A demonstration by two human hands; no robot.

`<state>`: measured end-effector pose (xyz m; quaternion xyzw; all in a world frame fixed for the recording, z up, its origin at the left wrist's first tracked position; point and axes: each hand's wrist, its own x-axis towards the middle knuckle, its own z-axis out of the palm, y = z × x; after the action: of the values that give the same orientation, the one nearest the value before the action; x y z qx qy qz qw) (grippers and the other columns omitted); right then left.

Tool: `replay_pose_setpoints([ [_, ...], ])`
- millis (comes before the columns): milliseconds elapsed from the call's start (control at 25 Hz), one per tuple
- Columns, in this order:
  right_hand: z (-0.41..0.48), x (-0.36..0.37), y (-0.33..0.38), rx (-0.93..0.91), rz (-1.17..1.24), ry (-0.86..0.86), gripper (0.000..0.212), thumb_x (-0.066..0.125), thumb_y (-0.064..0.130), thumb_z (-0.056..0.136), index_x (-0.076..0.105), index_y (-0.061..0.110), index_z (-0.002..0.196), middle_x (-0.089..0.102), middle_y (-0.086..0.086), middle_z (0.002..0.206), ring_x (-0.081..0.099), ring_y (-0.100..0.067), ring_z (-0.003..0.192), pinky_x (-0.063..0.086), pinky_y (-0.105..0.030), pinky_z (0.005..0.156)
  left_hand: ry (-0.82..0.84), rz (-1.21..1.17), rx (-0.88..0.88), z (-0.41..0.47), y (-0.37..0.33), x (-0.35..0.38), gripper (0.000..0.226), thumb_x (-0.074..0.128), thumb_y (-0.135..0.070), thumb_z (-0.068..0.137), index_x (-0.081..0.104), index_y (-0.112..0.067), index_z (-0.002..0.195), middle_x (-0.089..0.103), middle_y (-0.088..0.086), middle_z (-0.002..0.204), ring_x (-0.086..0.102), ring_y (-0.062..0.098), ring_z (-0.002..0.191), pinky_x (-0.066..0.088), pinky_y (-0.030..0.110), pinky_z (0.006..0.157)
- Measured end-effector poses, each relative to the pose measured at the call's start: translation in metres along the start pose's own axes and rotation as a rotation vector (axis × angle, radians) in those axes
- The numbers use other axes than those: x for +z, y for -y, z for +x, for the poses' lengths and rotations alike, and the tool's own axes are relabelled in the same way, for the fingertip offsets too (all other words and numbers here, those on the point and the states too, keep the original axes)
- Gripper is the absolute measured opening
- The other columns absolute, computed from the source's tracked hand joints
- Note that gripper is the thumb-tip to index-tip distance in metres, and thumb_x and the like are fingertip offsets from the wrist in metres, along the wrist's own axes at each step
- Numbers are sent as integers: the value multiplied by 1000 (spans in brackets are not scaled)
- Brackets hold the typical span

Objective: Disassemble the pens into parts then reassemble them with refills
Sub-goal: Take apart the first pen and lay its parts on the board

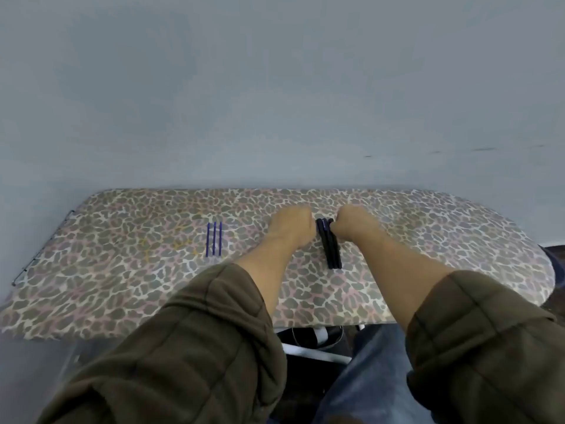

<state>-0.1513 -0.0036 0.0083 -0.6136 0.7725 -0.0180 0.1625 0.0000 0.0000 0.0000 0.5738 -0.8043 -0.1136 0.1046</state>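
Light was flat, dim and cool, with no clear source and no glare. The wall (pixel 275 87) read as even grey-blue. Shadows were faint, only a soft one under the forearms on the patterned board (pixel 122 270). Whole frame was soft and smeared, with fine detail lost. Wide-angle bending curved the board's edges; the sleeves (pixel 189 347) at the bottom looked stretched and blurry.

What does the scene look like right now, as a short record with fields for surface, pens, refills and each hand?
surface: leopard-print board
pens: black bundle, lying between the hands, far end at the fingers
refills: three blue refills, side by side, left of the pens, untouched
left hand: curled, at the pens' left side
right hand: curled, touching the pens' far end
grip: cannot tell
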Motion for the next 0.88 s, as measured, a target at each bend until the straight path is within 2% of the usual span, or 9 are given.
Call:
replay_pose_setpoints([
  [80, 3, 10, -5, 36, 24, 41, 15, 55, 17, 100, 52, 10, 87, 56, -6, 76, 54, -22, 64, 41, -29, 54, 64, -26, -60, 5, -1, 11, 27, 41, -24, 102, 63, -9, 98, 67, 12, 97, 64, 33, 89, 55, 43, 79],
  [200, 9, 27, -8, 67, 56, 39, 20, 57, 17, 99, 52, 11, 81, 54, -5, 73, 52, -20, 60, 38, -29, 50, 130, -38, -114, 9, -3, 27, 19, 42, -23, 101, 56, -13, 92, 66, 11, 95, 59, 30, 83, 44, 36, 67],
  [360, 20, 28, -9, 159, 244, 76, 26, 65, 22, 95, 50, 12, 75, 55, -5, 72, 52, -21, 61, 41, -29, 52, 119, -56, -138, 15, -1, 33, 19, 44, -25, 101, 57, -14, 93, 64, 6, 89, 58, 27, 78, 39, 34, 62],
  [480, 23, 27, -10, 209, 308, 132, 27, 69, 24, 93, 51, 11, 77, 53, -5, 71, 49, -18, 57, 40, -28, 50, 99, -79, -151, 22, -3, 33, 23, 44, -27, 100, 62, -13, 98, 64, 5, 89, 59, 27, 80, 42, 34, 64],
  [560, 24, 22, -8, 224, 376, 156, 26, 69, 23, 94, 53, 9, 80, 55, -7, 70, 49, -20, 57, 41, -28, 50, 61, -141, -177, 25, -4, 28, 26, 43, -28, 101, 62, -12, 93, 66, 5, 86, 60, 25, 75, 44, 34, 63],
  [640, 26, 12, -3, 201, 472, 136, 22, 67, 24, 95, 58, 7, 84, 60, -10, 75, 55, -24, 63, 44, -30, 55, 57, -247, -216, 29, -6, 21, 29, 42, -30, 102, 59, -14, 85, 63, 2, 77, 57, 22, 68, 41, 33, 59],
  [720, 27, 1, 5, 146, 603, 90, 15, 60, 18, 94, 62, 6, 86, 63, -12, 82, 57, -27, 73, 42, -32, 61, 95, -420, -235, 33, -8, 11, 34, 41, -30, 103, 58, -12, 78, 63, 5, 75, 59, 27, 69, 47, 35, 64],
  [800, 26, -7, 15, 96, 748, 41, 13, 53, 13, 91, 63, 6, 85, 62, -13, 84, 55, -27, 76, 38, -32, 60, 137, -679, -264, 36, -8, 0, 39, 42, -28, 103, 66, -2, 87, 73, 16, 90, 67, 34, 81, 55, 38, 76],
  [880, 24, -12, 22, 74, 868, -1, 13, 51, 13, 90, 62, 9, 84, 60, -12, 84, 52, -27, 78, 35, -33, 61, 166, -862, -286, 36, -7, -11, 36, 48, -27, 102, 70, 2, 98, 75, 20, 105, 69, 27, 81, 53, 32, 68],
])
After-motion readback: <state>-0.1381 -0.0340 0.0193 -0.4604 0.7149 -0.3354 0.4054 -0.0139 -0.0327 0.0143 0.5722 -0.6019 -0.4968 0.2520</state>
